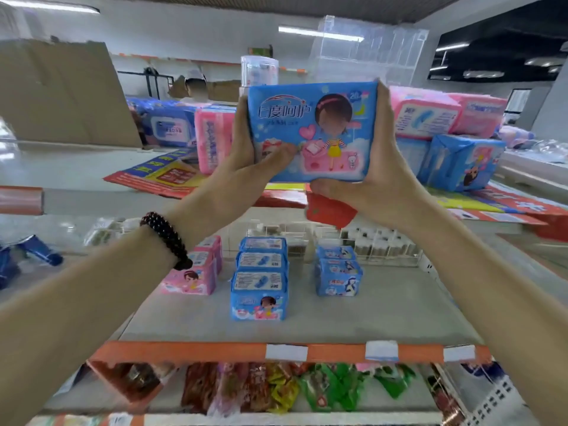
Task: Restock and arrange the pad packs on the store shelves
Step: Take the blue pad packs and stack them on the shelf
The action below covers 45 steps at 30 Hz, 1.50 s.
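Observation:
I hold a blue pad pack [313, 130] with a cartoon girl on its front up in front of me, above the top shelf [61, 170]. My left hand [255, 155] grips its left end and my right hand [368, 176] grips its right end and bottom corner. On the top shelf behind it lie pink pad packs [212, 136], more pink packs [442, 115] and a blue pack [461, 161]. On the middle shelf [384, 315] stand a row of pink packs [196, 272], a row of blue packs [261, 281] and a short row of smaller blue packs [338, 272].
A red and yellow poster [166, 176] lies on the top shelf. Wire dividers [384, 244] with white items stand at the back of the middle shelf. An orange shelf edge [215, 352] with price tags runs below; snack bags [322, 392] fill the shelf under it. Cardboard [61, 93] leans at the left.

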{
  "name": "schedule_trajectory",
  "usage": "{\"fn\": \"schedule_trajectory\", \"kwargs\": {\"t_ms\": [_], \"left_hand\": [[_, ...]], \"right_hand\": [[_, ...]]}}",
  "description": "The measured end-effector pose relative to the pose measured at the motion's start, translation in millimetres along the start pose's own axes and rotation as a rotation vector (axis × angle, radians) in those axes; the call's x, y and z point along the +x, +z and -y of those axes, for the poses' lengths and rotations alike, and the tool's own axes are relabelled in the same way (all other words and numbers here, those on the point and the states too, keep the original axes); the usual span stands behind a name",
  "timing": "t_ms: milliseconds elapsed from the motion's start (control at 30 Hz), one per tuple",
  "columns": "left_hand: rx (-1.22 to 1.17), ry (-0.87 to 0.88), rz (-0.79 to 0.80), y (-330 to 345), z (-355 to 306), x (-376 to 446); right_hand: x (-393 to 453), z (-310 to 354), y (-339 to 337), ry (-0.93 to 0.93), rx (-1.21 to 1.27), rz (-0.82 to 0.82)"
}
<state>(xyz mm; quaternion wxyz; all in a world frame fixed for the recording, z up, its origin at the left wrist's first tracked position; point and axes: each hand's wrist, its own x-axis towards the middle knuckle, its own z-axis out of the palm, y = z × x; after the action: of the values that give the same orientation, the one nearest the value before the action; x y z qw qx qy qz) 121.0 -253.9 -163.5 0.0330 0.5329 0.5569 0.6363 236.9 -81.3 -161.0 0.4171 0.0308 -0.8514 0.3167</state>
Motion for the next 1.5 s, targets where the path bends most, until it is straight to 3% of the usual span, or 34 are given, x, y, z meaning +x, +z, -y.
{"fn": "schedule_trajectory", "kwargs": {"t_ms": [467,800,967,1500], "left_hand": [[-0.043,0.113,0.074,-30.1,-3.9,-53.5],[0.064,0.089,0.022,-18.4,-0.5,-91.9],[0.072,0.092,-0.063,11.9,11.6,-121.2],[0.257,-0.35,-0.194,80.4,50.9,-187.5]], "right_hand": [[-50.1,50.3,37.6,-0.01,0.087,-0.011],[-83.6,45.6,44.1,0.008,0.138,0.025],[-119.5,37.4,35.9,-0.057,0.296,0.103],[-177.8,-40.4,40.8,0.077,0.318,0.255]]}}
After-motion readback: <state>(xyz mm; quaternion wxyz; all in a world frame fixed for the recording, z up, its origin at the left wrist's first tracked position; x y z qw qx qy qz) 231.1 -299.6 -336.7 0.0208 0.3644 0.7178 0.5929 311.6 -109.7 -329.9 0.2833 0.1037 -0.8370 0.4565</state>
